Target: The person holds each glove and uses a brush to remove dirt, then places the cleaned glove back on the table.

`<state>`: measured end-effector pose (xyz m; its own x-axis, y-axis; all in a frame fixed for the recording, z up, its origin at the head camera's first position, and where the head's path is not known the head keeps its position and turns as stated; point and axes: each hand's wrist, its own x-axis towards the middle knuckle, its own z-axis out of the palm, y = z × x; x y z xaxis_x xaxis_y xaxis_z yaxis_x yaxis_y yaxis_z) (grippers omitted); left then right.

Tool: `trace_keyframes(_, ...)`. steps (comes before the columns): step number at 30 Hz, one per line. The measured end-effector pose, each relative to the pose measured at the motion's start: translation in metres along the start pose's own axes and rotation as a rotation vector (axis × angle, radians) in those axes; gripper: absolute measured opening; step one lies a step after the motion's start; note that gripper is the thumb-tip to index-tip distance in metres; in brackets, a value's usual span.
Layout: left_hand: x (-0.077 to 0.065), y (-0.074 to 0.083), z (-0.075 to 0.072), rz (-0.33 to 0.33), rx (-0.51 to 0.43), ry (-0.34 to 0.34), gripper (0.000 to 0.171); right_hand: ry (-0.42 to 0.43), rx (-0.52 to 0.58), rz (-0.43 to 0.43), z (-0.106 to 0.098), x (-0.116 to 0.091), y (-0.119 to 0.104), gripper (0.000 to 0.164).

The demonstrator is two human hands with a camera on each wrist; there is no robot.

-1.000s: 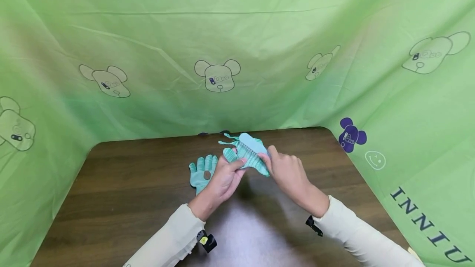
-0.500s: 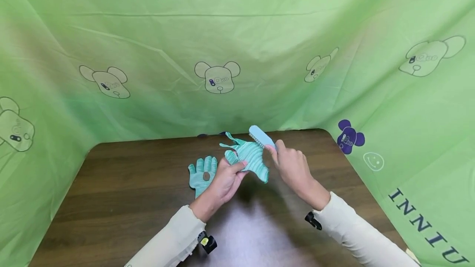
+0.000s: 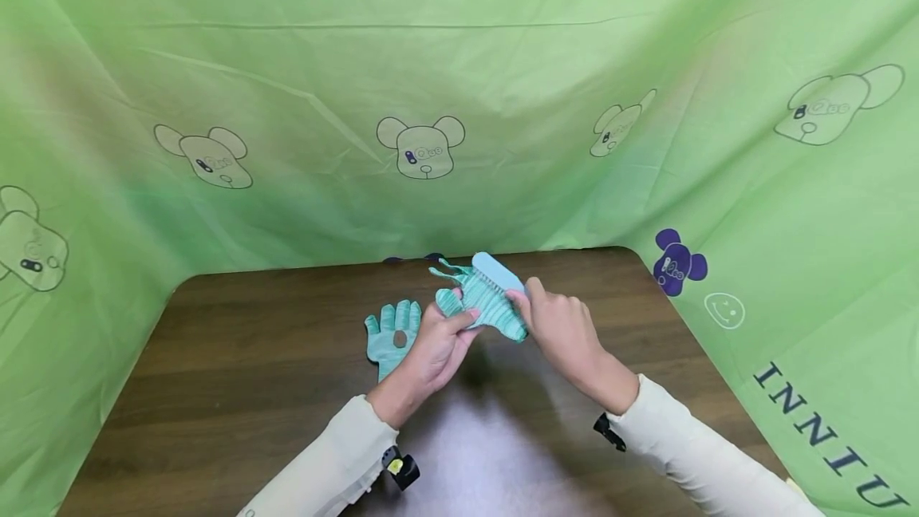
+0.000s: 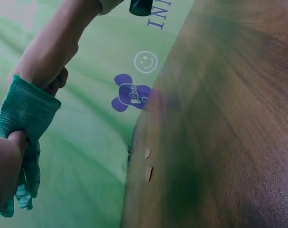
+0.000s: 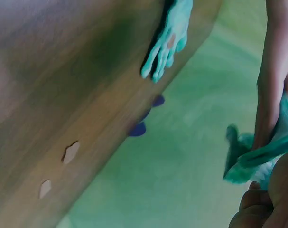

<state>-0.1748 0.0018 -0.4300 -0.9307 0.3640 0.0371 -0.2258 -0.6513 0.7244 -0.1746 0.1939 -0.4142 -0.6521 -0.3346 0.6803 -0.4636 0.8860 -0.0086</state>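
Note:
In the head view my left hand (image 3: pixel 439 341) pinches a striped teal knit glove (image 3: pixel 490 311) between thumb and fingers, above the table. Its narrow fingers dangle toward the far left, and its cuff points right. A light blue brush (image 3: pixel 497 271) lies along the glove's upper side, bristles against the knit. My right hand (image 3: pixel 563 329) grips the brush by its handle, which the fingers mostly hide. From the left wrist, the held glove (image 4: pixel 27 111) hangs with its fingers down. A second teal glove (image 3: pixel 388 349) with a brown patch on its palm lies flat, partly behind my left forearm.
The brown wooden table (image 3: pixel 237 389) ends at a green cloth backdrop (image 3: pixel 301 102) printed with bear heads, which rises around its back and sides. Two small pale scraps, one of them a longer piece (image 4: pixel 149 174), lie near the table's far edge in both wrist views.
Half a second ago the brush was raised off the glove toward the upper right; now it is back down on the knit. The glove's cuff has tipped up slightly, while the left hand stays put.

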Motion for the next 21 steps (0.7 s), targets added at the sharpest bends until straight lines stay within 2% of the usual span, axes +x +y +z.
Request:
trace_keyframes(6,0.002,-0.004,0.001,-0.007,-0.001,0.021,0.058,-0.023,0.015,0.066,0.005,0.000,0.011,0.047)
trace_keyframes(9,0.002,-0.006,0.000,-0.003,0.006,0.065,0.053,-0.043,0.021,0.113,0.006,0.001,0.013,0.042)
trace_keyframes(11,0.002,-0.006,0.000,0.001,0.003,0.097,0.049,-0.033,0.041,0.124,0.005,0.001,0.010,0.045)
trace_keyframes(15,0.002,-0.004,-0.001,0.023,-0.009,0.115,0.049,-0.006,0.085,0.047,-0.004,-0.004,-0.004,0.056)
trace_keyframes(18,0.002,-0.002,-0.001,0.040,-0.004,0.099,0.052,-0.013,0.049,-0.039,-0.006,-0.008,-0.015,0.058)
trace_keyframes(21,0.002,-0.001,0.000,0.035,0.002,0.086,0.053,-0.012,-0.003,-0.068,-0.004,-0.009,-0.015,0.057)
